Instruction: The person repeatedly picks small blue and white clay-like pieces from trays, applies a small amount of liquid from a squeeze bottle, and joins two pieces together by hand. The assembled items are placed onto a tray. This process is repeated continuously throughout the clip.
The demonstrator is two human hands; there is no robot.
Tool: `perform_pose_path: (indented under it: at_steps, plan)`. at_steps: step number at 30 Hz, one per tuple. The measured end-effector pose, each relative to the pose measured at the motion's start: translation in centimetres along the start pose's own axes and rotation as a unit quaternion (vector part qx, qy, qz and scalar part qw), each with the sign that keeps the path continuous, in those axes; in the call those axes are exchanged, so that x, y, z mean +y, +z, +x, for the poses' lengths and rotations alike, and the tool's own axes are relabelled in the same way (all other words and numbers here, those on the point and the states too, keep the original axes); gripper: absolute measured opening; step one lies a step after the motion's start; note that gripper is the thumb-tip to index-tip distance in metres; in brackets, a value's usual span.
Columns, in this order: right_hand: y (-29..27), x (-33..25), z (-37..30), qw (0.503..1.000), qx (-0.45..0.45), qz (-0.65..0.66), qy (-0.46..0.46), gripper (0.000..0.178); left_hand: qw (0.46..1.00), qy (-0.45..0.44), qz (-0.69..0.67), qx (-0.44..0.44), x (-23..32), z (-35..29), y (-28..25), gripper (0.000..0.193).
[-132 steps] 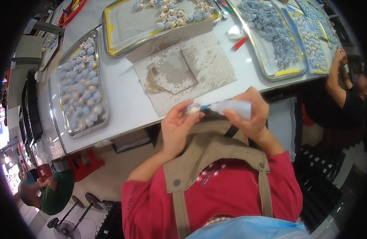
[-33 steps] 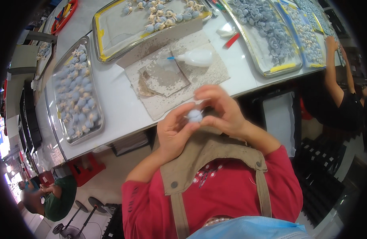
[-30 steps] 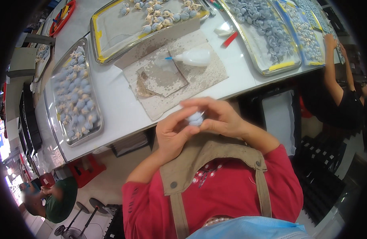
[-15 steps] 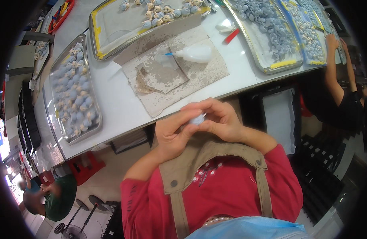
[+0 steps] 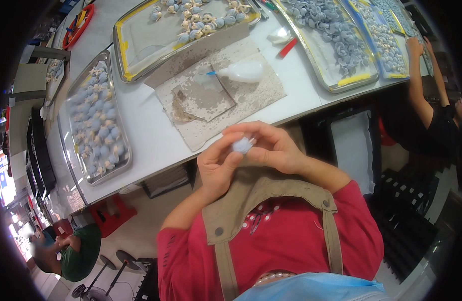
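Observation:
Just off the table's front edge, my two hands hold one small pale-blue figurine piece with a cream tip. My left hand is closed on it from the left, thumb and fingertips against its side. From the right, my right hand pinches it, fingers curved over the top and thumb below. The rounded blue side faces up; its underside is hidden. Beyond my hands lies a stained cardboard sheet, bearing a white squeeze bottle with a blue nozzle, on its side.
On the white table, a metal tray of blue-and-cream pieces stands left. Another tray sits at the back, and a tray of blue parts at right. A red tool lies between them. A co-worker's arm reaches in far right.
The piece has turned in my fingers and more of its blue side shows. My fingers have shifted around it, opening a wider gap between the hands. The view has moved slightly.

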State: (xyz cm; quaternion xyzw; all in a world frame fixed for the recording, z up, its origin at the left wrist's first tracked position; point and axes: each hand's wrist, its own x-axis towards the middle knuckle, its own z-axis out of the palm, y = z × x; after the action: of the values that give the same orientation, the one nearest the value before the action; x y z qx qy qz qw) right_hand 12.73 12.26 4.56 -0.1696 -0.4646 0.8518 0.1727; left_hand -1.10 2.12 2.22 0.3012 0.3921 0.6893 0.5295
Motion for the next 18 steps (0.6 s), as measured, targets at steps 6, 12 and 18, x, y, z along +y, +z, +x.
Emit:
perform_pose_path:
  at_steps: [6,12,18]
  plan:
    - [0.2,-0.2,-0.2,0.999,0.005,0.046,0.007,0.042,0.999,0.01,0.031,-0.018,-0.1,0.2,0.0,0.034]
    - [0.4,0.3,-0.1,0.995,0.021,0.102,0.003,0.039,0.999,0.004,0.047,-0.009,0.2,0.3,0.4,0.032]
    - [0.4,1.0,0.5,0.996,0.025,0.088,-0.018,0.038,0.996,-0.003,0.092,0.011,0.6,0.3,0.6,0.028]
